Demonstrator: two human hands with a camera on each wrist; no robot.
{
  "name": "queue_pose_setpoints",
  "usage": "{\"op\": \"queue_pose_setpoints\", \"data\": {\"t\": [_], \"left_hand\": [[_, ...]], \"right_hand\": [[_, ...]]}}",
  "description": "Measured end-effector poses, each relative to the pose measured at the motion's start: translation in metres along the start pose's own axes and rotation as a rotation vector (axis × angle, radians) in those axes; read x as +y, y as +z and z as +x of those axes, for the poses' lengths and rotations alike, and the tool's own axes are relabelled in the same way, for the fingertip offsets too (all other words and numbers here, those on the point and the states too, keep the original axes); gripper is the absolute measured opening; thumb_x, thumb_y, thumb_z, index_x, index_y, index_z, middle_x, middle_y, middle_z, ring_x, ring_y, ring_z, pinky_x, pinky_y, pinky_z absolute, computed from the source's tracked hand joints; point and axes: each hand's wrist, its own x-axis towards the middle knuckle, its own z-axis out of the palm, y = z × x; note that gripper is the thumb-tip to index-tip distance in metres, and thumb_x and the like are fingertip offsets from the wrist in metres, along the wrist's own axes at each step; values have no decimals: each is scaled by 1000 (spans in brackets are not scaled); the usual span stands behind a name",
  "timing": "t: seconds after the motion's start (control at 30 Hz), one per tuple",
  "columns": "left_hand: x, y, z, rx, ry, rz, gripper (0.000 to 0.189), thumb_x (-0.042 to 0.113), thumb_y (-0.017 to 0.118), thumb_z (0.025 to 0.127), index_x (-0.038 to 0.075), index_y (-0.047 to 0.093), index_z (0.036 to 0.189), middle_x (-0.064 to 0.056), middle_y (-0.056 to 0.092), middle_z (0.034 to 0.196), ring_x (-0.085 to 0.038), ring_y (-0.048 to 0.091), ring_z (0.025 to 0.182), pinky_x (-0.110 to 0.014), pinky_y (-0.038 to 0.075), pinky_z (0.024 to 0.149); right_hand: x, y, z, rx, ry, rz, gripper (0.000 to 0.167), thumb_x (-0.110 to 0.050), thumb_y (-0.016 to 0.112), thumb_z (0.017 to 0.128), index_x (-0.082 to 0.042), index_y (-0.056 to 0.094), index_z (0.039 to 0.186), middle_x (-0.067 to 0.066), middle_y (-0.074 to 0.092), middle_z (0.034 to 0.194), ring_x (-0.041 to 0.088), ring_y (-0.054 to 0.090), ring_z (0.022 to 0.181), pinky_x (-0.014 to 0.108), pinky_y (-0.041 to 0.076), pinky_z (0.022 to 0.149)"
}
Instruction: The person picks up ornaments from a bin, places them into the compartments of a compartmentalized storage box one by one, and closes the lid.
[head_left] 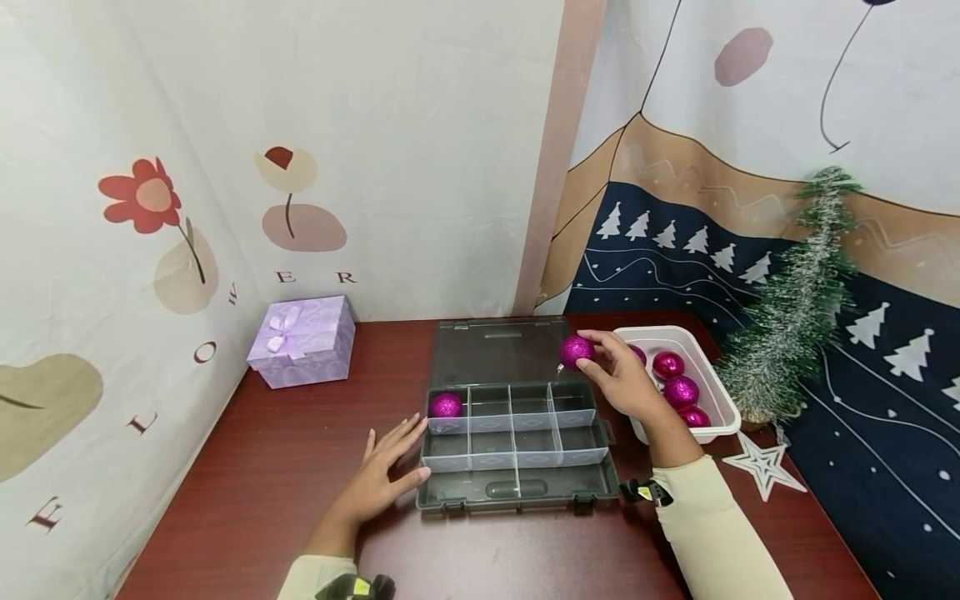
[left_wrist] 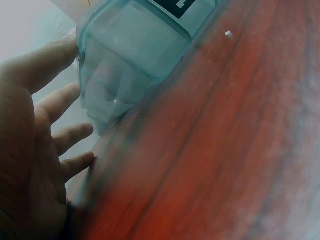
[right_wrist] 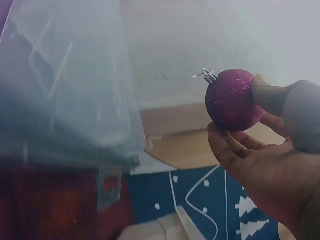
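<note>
In the head view, one magenta bauble (head_left: pixel 637 353) in the white tub (head_left: pixel 718 400) is partly hidden by the right hand (head_left: pixel 624 379), and both cream sleeves (head_left: pixel 716 533) are cut off below. In the left wrist view, the organizer box (left_wrist: pixel 135 45) is cropped, and a white speck (left_wrist: pixel 228 33) on the tabletop (left_wrist: pixel 210 140) is too small to be identified; in the right wrist view, the box is blurred.

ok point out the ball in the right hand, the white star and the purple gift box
Ball (right_wrist: pixel 233 101): right wrist view, middle of its glittery side.
White star (head_left: pixel 765 467): head view, its centre.
Purple gift box (head_left: pixel 309 340): head view, its top face.
</note>
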Motion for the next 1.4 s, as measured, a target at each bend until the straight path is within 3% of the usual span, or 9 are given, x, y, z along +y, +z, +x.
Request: {"op": "queue_pose_setpoints", "data": {"t": [0.07,0.17,0.27,0.3,0.5,0.77,0.93,1.17,1.4], "left_hand": [[0,0,0,1,0,-2,75,32,78,96,12,51,164,-24,45,171,-60,40,156,-95,-2,115],[1,0,1,2,0,-3,75,32,78,96,12,51,164,-24,45,171,-59,39,156,-95,-1,116],[1,1,2,4,1,-4,75,32,78,96,13,51,164,-24,46,171,-58,39,156,-95,-1,116],[1,1,2,5,0,-6,75,31,78,96,13,51,164,-24,46,171,-58,39,156,-95,-1,116],[1,0,2,6,-8,-13,75,31,77,96,13,51,164,-22,45,172,-58,39,157,-94,-2,117],[3,-1,2,0,-13,-11,75,32,77,96,12,52,163,-23,46,171,-59,39,156,-94,-2,117],[2,0,1,-1,-13,-7,75,32,77,96,11,51,163,-23,46,171,-59,39,156,-94,-1,117],[0,1,1,-1,-14,-10,75,33,77,96,12,51,164,-23,46,171,-58,39,157,-94,-2,117],[0,1,1,-4,-17,-5,75,33,77,96,12,51,164,-23,45,171,-58,39,157,-94,-1,117]], "right_hand": [[-3,4,2,-4,0,0,48,-4,68,106,2,55,152,28,57,145,48,68,129,12,57,94],[-8,8,5,-7,1,0,49,-5,69,106,1,55,152,27,58,145,48,67,133,35,63,106],[-14,13,8,-11,11,10,49,-6,70,106,1,55,152,26,58,146,48,66,135,57,57,112],[-16,15,10,-13,10,17,49,-6,70,105,1,55,152,26,58,146,48,66,135,57,57,112],[-25,27,17,-13,-9,53,47,-3,70,104,1,57,149,25,57,144,46,67,133,33,60,109],[-24,46,21,-20,-78,37,44,1,72,102,4,58,144,27,61,139,45,72,125,53,59,109],[-25,58,22,-58,-73,50,44,1,73,101,4,59,142,27,62,136,44,74,122,56,60,108],[-28,70,26,-83,-46,16,43,-1,75,101,1,60,141,23,65,132,37,74,118,52,63,105],[-33,77,31,-128,-31,19,44,0,77,99,2,62,140,24,68,133,41,72,124,60,59,110]]}}
